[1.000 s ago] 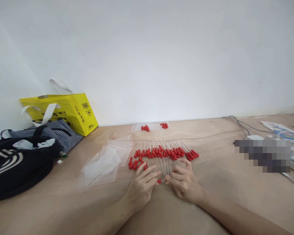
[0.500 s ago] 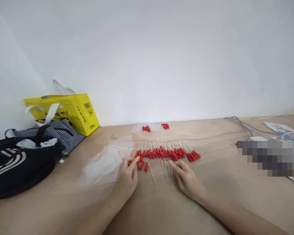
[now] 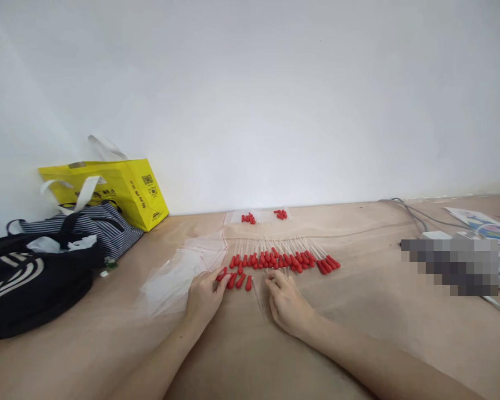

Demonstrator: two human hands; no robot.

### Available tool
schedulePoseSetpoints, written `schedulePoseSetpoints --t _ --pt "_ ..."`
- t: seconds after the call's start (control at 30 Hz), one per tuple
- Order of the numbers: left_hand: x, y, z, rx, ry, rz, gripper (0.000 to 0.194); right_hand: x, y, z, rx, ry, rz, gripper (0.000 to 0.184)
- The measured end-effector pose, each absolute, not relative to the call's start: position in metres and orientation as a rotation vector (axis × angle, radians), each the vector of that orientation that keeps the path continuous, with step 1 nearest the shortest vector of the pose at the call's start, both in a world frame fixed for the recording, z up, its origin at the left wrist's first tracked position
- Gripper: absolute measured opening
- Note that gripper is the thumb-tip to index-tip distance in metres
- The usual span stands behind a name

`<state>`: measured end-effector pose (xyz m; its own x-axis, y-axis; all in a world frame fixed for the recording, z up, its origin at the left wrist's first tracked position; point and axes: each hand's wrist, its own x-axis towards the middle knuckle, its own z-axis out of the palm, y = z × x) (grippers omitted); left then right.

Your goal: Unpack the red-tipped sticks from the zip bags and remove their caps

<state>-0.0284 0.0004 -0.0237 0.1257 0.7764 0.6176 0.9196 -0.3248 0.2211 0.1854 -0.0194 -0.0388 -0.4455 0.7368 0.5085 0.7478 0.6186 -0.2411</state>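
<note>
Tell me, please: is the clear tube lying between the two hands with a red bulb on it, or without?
Without: no red shows along the tube; the nearest red bulb lies beside its far end.

Bare forearms (image 3: 350, 348) slanting inward, left hand (image 3: 204, 295) with fingers (image 3: 212, 274) bent, right hand (image 3: 290, 305) apart, fingers curled
</note>
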Motion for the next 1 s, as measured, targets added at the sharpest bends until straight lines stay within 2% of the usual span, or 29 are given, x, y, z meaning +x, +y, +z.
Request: schedulePoseSetpoints --t 0.13,0.37,0.53,0.67,0.83,1.0 --pt "-0.023 -0.005 -0.021 -2.211 -1.744 -0.935 0.029 0.187 -0.026 -0.030 -1.246 -2.368 -0.037 0.018" --pt "-0.013 -0.007 -0.003 -2.105 -1.848 -0.780 0.023 0.186 -0.031 -0.026 -1.208 -2.334 -0.100 0.018" --pt "-0.005 0.021 0.014 -2.030 -1.997 -0.527 0.022 0.170 -0.029 -0.017 -1.422 -2.266 -0.133 0.024" --pt "-0.001 0.040 0.018 -2.031 -2.035 -0.365 0.020 0.163 -0.021 -0.014 -1.511 -2.294 -0.147 0.019" --pt "0.000 0.048 0.014 -2.039 -2.028 -0.333 0.021 0.169 -0.013 -0.016 -1.537 -2.240 -0.210 0.014" --pt "-0.004 0.041 0.019 -1.994 -2.020 -0.373 0.023 0.190 -0.011 -0.018 -1.382 -2.125 -0.248 0.020"
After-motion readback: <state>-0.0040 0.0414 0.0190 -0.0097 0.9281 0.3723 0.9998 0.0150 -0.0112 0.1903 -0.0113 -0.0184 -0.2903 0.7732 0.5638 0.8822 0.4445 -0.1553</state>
